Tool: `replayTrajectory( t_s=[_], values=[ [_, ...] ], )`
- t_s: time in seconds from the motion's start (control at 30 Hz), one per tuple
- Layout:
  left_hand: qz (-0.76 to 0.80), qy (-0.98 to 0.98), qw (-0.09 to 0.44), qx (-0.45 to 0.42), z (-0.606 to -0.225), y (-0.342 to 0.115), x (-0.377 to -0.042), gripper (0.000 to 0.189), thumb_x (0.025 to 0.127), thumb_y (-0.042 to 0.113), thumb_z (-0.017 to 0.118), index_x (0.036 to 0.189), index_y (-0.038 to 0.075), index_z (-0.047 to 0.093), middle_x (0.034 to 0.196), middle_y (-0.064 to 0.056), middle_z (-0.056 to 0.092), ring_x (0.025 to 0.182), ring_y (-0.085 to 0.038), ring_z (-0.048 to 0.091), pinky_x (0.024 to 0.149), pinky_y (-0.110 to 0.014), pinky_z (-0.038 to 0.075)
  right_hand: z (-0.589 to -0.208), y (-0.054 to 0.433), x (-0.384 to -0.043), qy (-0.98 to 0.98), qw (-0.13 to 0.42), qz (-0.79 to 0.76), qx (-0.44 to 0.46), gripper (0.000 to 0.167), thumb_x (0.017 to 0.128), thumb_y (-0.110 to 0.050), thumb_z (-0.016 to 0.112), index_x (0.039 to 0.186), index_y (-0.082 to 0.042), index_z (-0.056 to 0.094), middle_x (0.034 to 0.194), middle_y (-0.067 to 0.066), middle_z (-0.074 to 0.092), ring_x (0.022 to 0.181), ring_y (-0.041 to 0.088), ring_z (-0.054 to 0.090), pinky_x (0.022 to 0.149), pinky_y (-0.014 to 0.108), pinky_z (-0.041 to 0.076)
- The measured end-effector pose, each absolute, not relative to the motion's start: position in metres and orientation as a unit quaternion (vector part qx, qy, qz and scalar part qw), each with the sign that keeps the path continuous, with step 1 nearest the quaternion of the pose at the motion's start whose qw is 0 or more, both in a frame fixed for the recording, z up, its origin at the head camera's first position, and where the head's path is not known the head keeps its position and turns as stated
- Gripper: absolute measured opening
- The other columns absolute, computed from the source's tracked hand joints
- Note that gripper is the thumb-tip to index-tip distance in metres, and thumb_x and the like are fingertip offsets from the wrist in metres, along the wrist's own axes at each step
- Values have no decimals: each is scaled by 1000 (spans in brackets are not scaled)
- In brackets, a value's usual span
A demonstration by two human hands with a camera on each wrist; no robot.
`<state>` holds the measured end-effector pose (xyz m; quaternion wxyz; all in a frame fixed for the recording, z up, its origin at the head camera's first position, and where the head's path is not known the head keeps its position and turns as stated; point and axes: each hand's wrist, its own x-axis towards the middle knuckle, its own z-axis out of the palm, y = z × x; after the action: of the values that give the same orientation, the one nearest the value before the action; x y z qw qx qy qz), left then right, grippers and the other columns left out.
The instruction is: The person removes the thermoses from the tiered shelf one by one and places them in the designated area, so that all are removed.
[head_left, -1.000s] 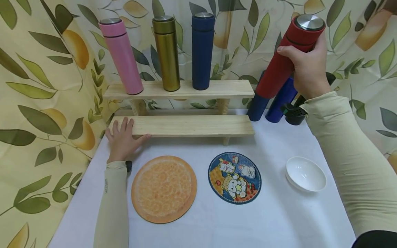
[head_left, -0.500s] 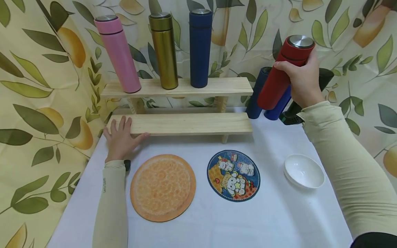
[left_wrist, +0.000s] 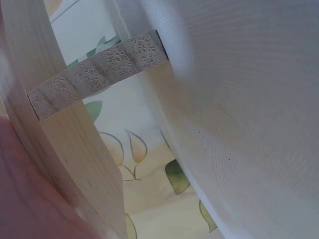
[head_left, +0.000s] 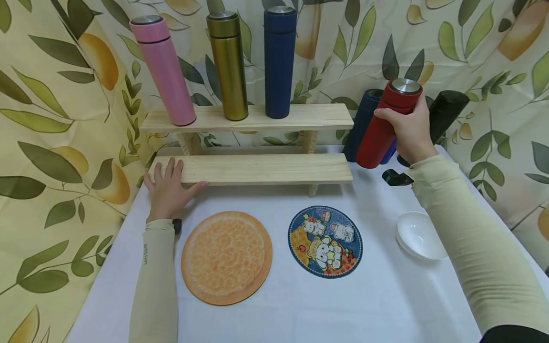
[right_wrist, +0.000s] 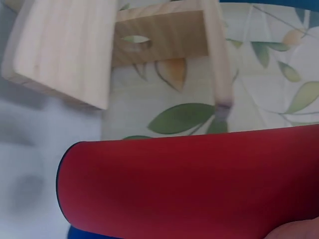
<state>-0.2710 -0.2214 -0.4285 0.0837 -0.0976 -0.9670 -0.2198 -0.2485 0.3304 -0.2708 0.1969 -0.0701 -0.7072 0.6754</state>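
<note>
My right hand (head_left: 411,131) grips a red thermos flask (head_left: 381,131) with a silver lid near its top, thumb on the left side. The flask leans, its base toward the lower left, in front of the dark bottles at the back right. In the right wrist view the red flask (right_wrist: 184,184) lies across the picture, beside the wooden stand (right_wrist: 65,50). My left hand (head_left: 168,188) rests with spread fingers on the left end of the lower step of the two-step wooden stand (head_left: 266,169). The left wrist view shows the stand's end support (left_wrist: 99,74) past the palm.
On the upper step stand a pink flask (head_left: 165,71), a gold flask (head_left: 228,66) and a blue flask (head_left: 280,62). A dark blue bottle (head_left: 360,124) and a black bottle (head_left: 448,112) stand right. A round orange mat (head_left: 226,257), cartoon mat (head_left: 325,242) and white bowl (head_left: 418,236) lie in front.
My right hand has brought the red flask down and slightly left, from above the dark bottles to just in front of them. My left hand stays on the stand.
</note>
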Motion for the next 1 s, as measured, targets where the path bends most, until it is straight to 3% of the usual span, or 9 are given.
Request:
replayTrajectory(
  t_s=[0.5,1.0],
  values=[
    [-219,-968,86,-93,-430,-221,-272,116,91,82,61,166,-2,31,173,-27,20,158,-55,3,117,-76,-11,-313,333,-252,-724,167,664,-82,83,96,-9,81,160,-23,30,158,5,43,141,20,44,125,51,30],
    [-217,-968,84,-93,-430,-222,-272,116,91,81,61,167,-1,30,174,-27,20,158,-55,3,117,-76,-11,-333,332,-251,-735,158,652,-101,89,97,-9,80,165,-21,25,164,7,39,145,23,41,124,51,31]
  ],
)
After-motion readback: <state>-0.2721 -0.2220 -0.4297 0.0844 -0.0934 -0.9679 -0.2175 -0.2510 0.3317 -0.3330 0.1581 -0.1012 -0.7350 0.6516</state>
